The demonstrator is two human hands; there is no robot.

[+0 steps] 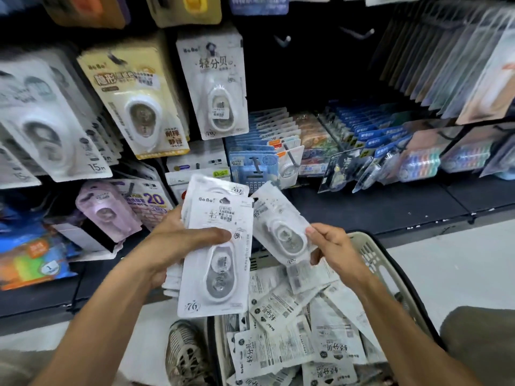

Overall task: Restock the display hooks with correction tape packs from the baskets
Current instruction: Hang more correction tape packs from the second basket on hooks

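Head view: the left hand (178, 240) grips a stack of white correction tape packs (217, 254), thumb laid across the front pack and fingers curled behind. Just beside it, the right hand (331, 246) pinches a single correction tape pack (281, 227) by its lower right edge, tilted, its corner touching the stack.

Below both hands sits a beige plastic basket (390, 277) on the pale floor (451, 268), heaped with more loose packs (287, 330), most lying back side up. A shoe (186, 355) stands just left of the basket.

Behind the hands, the display rack carries a hanging white pack of the same kind (213, 84), a cream-coloured pack (136, 104) to its left and a lilac pack (108, 210) lower down. To the right, two bare hooks (356, 33) stick out of the dark backboard, above rows of blue-carded packs (264, 135).
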